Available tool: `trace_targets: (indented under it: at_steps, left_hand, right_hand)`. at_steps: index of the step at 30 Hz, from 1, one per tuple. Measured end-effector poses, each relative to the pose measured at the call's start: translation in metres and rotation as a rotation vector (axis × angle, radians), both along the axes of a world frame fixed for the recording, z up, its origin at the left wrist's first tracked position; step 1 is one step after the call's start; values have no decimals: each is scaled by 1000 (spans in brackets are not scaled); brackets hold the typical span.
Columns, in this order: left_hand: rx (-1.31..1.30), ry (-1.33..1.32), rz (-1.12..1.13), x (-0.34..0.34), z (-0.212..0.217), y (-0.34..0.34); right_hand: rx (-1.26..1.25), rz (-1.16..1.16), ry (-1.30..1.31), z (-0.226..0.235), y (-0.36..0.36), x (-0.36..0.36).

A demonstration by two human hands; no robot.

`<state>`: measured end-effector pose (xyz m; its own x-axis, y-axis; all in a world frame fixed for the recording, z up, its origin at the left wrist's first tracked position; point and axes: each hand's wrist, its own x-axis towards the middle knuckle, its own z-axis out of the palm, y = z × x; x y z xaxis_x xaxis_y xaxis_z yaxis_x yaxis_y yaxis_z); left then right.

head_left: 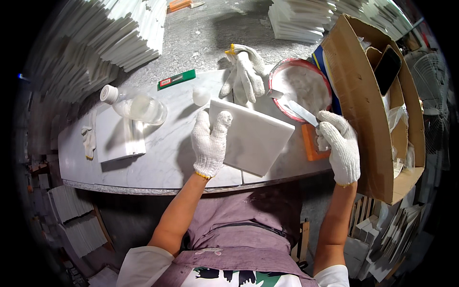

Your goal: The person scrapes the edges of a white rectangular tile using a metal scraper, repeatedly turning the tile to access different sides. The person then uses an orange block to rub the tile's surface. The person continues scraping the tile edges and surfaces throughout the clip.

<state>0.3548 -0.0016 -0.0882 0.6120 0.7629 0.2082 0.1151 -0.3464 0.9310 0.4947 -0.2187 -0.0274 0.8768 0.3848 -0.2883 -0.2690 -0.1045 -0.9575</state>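
Note:
My left hand (pixel 210 148), in a white knitted glove, grips the left edge of a square white tile (pixel 258 138). The tile is tilted above the marble-patterned tabletop (pixel 167 165). My right hand (pixel 342 148), gloved too, is closed around a putty knife, its handle hidden by the fingers. The knife's flat metal blade (pixel 302 113) points left over the near rim of a red-rimmed tub (pixel 271 79). White paste (pixel 303 86) fills part of the tub. A small metal piece (pixel 274 93) sits at the tub's left rim.
A cardboard box (pixel 354 110) holding a dark phone (pixel 388 70) stands right. An orange block (pixel 311 143) lies below the tub. Spare gloves (pixel 246 76), a white lump (pixel 201 97), a green packet (pixel 177 80) and a bottle (pixel 143 109) lie left. Tile stacks (pixel 124 33) rise behind.

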Motion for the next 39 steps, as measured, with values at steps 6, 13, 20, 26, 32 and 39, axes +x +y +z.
trace_targets:
  at_steps: [6, 13, 20, 26, 32, 39]
  left_hand:
    - [38, 27, -2, -8, -4, 3]
    - [-11, -41, -22, -9, -1, 0]
    - [-15, -67, 12, -9, -10, 3]
    - [-16, -91, 13, -8, -10, 3]
    - [-21, -68, 13, -10, -8, 2]
    - [-9, -74, 16, -9, -7, 2]
  right_hand:
    - [-40, 114, -68, 21, 8, -9]
    - [-104, 196, -80, 26, 15, -14]
    - [-88, 223, -90, 25, 18, -18]
    - [-123, 226, -116, 27, 21, -19]
    - [-117, 210, -129, 27, 21, -20]
    - [-127, 212, -141, 27, 21, -21]
